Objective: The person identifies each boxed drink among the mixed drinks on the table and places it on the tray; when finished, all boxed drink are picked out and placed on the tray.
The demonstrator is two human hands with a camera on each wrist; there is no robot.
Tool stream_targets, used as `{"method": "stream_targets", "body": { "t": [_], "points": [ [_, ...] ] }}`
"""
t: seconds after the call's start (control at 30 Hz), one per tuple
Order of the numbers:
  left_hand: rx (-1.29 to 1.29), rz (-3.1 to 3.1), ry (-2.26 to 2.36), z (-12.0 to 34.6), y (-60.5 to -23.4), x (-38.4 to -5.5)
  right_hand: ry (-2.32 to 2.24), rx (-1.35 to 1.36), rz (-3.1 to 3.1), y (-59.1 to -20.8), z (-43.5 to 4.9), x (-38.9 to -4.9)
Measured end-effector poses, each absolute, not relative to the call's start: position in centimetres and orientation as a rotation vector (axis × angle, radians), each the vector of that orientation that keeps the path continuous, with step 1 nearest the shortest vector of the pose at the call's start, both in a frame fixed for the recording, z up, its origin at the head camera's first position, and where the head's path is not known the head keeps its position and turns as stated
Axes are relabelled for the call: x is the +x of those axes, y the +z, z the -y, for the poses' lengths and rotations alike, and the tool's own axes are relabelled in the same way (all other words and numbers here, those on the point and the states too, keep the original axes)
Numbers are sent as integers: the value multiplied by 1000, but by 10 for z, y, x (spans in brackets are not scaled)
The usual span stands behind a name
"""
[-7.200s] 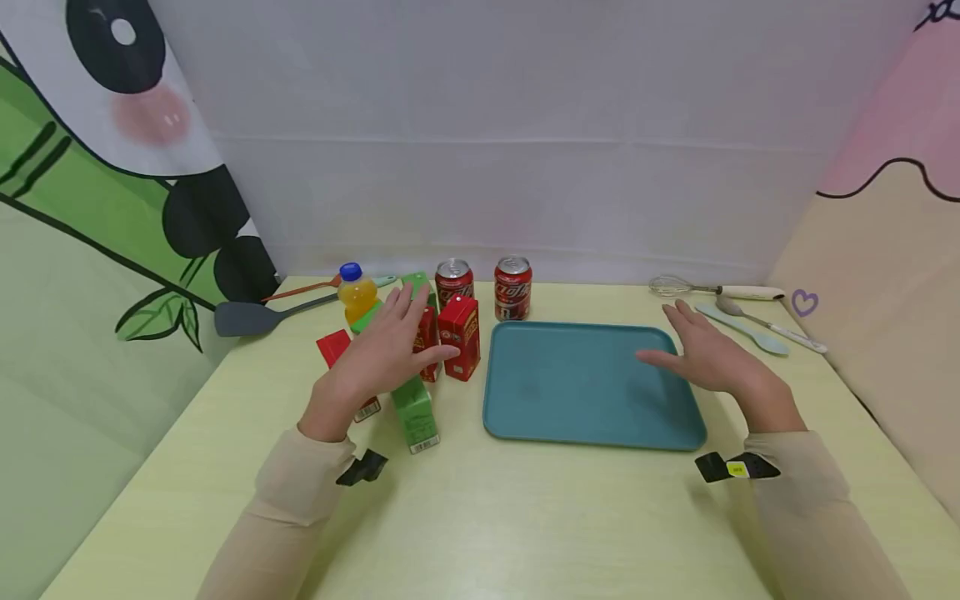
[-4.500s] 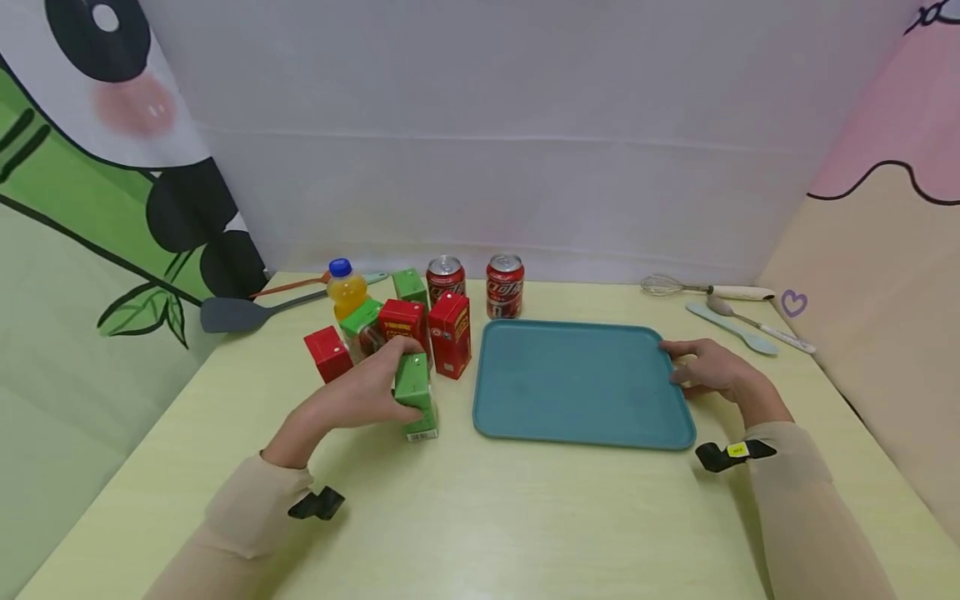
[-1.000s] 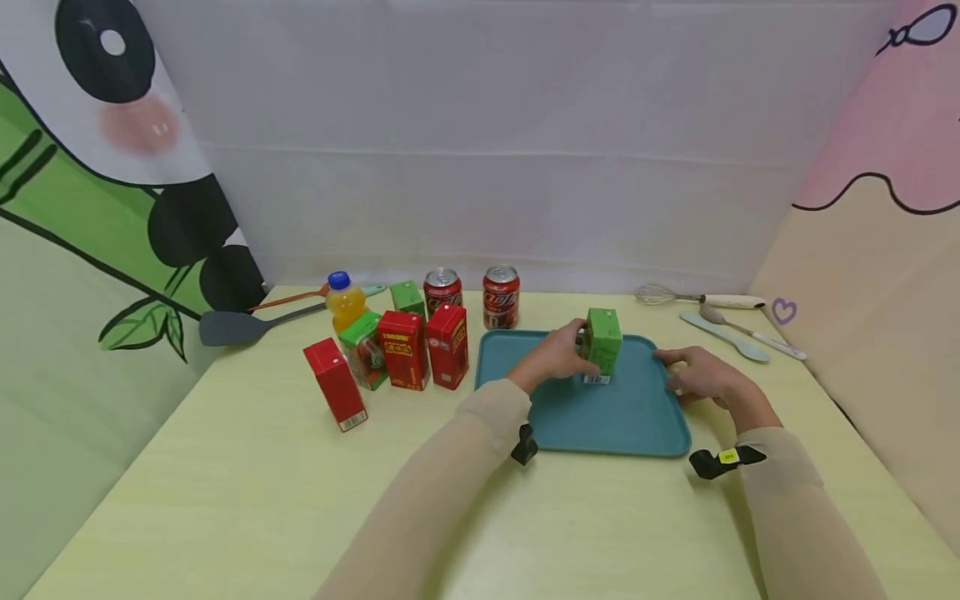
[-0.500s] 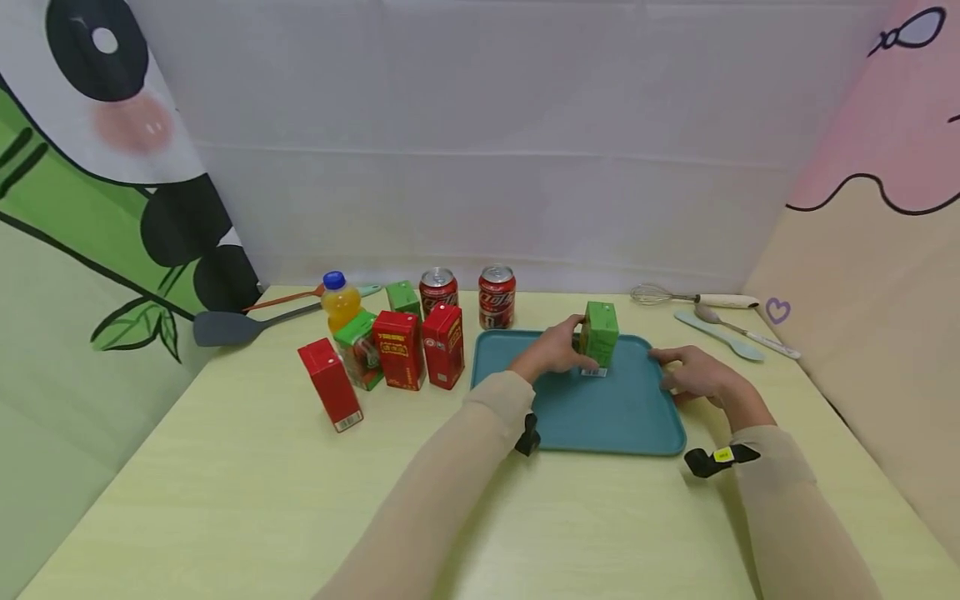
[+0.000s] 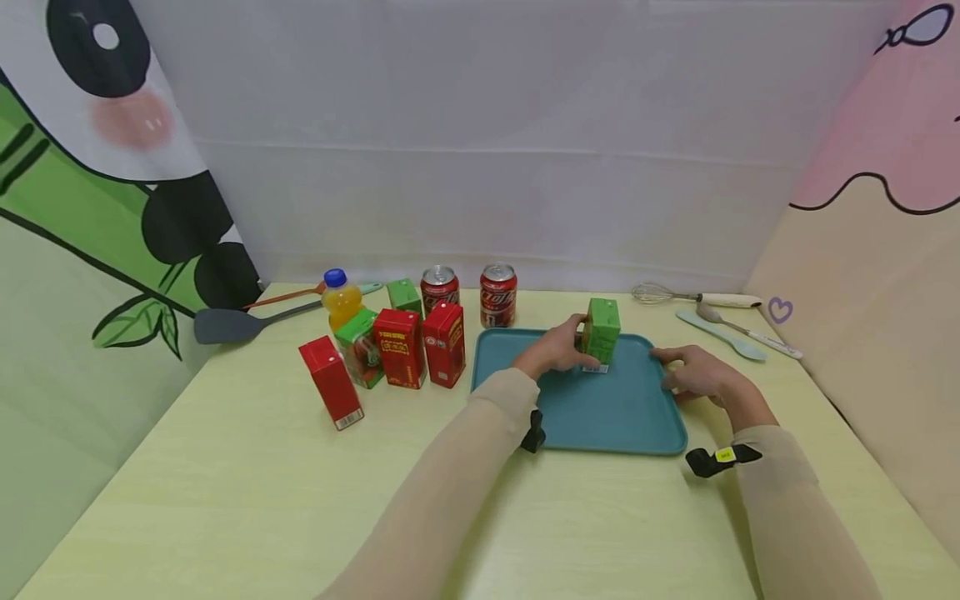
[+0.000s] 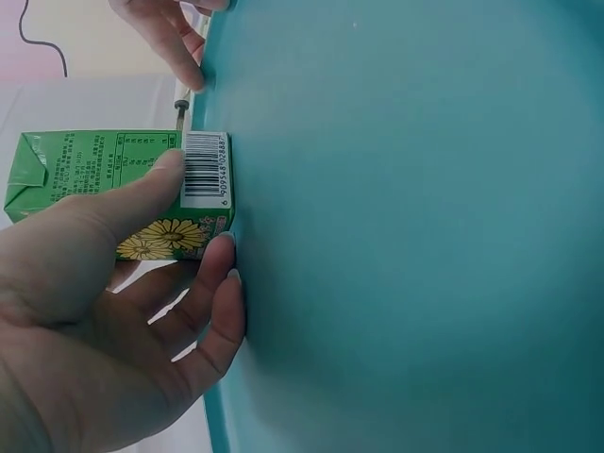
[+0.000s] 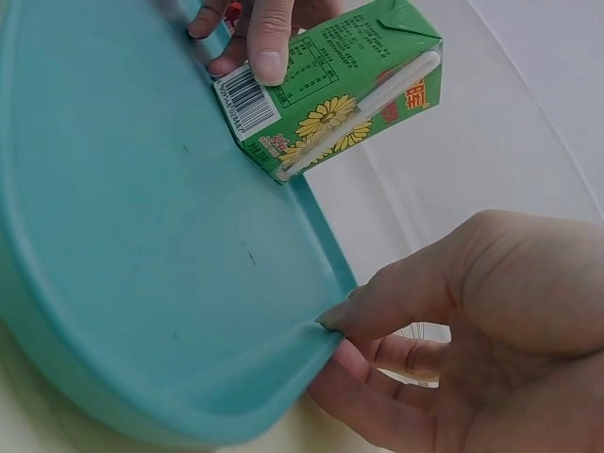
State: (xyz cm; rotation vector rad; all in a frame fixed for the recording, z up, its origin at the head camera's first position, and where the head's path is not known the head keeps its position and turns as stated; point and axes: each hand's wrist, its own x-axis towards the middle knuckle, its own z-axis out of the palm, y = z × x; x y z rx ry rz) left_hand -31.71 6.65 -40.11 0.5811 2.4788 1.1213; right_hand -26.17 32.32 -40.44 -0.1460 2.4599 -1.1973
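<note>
Right of centre in the head view, the left hand (image 5: pixel 557 348) is gripping a green carton (image 5: pixel 602 330), which is standing upright on the teal tray (image 5: pixel 600 421). Farther right in the frame, the right hand (image 5: pixel 701 374) is pinching the tray's rim between thumb and fingers. Near the frame's middle, two red cans (image 5: pixel 498 298) are standing on the tabletop (image 5: pixel 247 500).

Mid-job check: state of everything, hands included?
Left hand, gripping a green carton.
Green carton, upright, on or just above the tray.
Right hand, pinching the tray's right rim.
Tray, face up.
Bottle, upright, blue cap on.
Two cans, upright; opened or not, unclear.
Three red cartons, standing.
Two other green cartons, standing.
Whisk, lying down.
Dark spatula, lying down.
Other utensils, lying down.
</note>
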Motion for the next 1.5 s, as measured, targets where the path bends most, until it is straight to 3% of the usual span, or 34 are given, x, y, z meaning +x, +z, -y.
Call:
{"method": "stream_targets", "body": {
  "t": [1.5],
  "points": [
    [544,-2532,1163,-70,-410,-317,-1191,-116,-2459,-406,-323,-263]
  ]
}}
